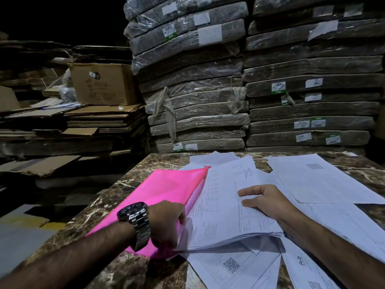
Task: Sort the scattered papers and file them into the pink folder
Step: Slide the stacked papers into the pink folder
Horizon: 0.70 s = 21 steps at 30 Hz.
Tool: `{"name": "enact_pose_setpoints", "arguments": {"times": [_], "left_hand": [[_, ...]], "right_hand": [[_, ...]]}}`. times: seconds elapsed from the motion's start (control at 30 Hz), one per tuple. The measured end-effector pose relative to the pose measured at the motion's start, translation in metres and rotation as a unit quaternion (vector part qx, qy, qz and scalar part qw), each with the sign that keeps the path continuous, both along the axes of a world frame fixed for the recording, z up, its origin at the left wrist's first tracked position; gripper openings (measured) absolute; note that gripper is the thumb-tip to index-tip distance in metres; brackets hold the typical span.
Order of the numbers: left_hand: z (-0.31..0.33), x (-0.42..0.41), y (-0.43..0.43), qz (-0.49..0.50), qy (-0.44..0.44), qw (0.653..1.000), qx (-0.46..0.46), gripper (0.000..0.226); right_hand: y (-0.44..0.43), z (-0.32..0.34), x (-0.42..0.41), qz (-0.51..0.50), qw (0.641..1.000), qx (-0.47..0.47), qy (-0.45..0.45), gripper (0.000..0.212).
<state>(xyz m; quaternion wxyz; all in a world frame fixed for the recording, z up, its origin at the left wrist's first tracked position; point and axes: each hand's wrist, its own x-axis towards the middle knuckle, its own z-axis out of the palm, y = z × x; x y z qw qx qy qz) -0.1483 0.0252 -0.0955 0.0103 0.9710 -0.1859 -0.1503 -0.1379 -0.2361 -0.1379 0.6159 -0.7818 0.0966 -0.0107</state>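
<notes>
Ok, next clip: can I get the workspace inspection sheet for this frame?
Surface: brown marble-pattern table, right side largely under paper.
Job's things: pink folder lies flat on the left, its open edge towards the papers; stack of printed sheets at its mouth; loose sheets spread to the right and near edge.
Clutter: nothing seen.
Grippers: left hand, wearing a wristwatch, grips the folder's open edge; right hand rests flat on the stack.
Cables: nothing seen.
Surroundings: plastic-wrapped bundles stacked behind the table; flattened cardboard and a cardboard box at left; dim light.
</notes>
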Motion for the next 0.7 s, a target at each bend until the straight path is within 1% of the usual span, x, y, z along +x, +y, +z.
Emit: {"name": "enact_pose_setpoints", "arguments": {"times": [0.07, 0.1, 0.13, 0.17, 0.2, 0.23, 0.27, 0.4, 0.5, 0.6, 0.7], "left_hand": [[-0.004, 0.0, 0.0, -0.005, -0.052, 0.999, 0.005, 0.067], [-0.008, 0.001, -0.001, -0.006, -0.077, 0.997, 0.002, 0.071], [-0.011, 0.001, -0.003, -0.001, -0.09, 0.996, -0.011, 0.068], [-0.014, 0.002, -0.004, 0.005, -0.094, 0.995, -0.026, 0.059], [-0.016, 0.002, -0.006, 0.012, -0.097, 0.994, -0.038, 0.043], [-0.016, 0.001, -0.007, 0.017, -0.102, 0.994, -0.04, 0.027], [-0.017, 0.001, -0.009, 0.022, -0.106, 0.994, -0.032, 0.019], [-0.019, 0.008, -0.018, 0.064, -0.149, 0.985, 0.056, 0.022], [-0.019, 0.012, -0.024, 0.083, -0.172, 0.98, 0.06, 0.008], [-0.023, 0.017, -0.022, 0.078, -0.203, 0.976, 0.011, 0.032], [-0.026, 0.016, -0.022, 0.063, -0.229, 0.971, -0.042, 0.034]], "right_hand": [[0.003, 0.0, -0.002, -0.005, 1.0, 0.004, -0.006, 0.019], [0.006, -0.001, -0.002, -0.008, 1.0, 0.006, -0.01, 0.019], [0.008, -0.002, -0.003, -0.012, 1.0, 0.006, -0.014, 0.018], [0.011, -0.003, -0.003, -0.016, 1.0, 0.004, -0.017, 0.018], [0.013, -0.005, -0.003, -0.019, 1.0, 0.004, -0.021, 0.017], [0.017, -0.007, -0.003, -0.023, 0.999, 0.006, -0.025, 0.016], [0.019, -0.009, -0.002, -0.028, 0.999, 0.008, -0.03, 0.016], [0.029, -0.012, -0.003, -0.04, 0.998, 0.01, -0.042, 0.017], [0.033, -0.012, -0.004, -0.048, 0.998, 0.03, -0.036, 0.017], [0.041, -0.013, -0.003, -0.057, 0.997, 0.03, -0.039, 0.016], [0.056, -0.014, 0.0, -0.056, 0.998, 0.016, -0.039, 0.015]]}}
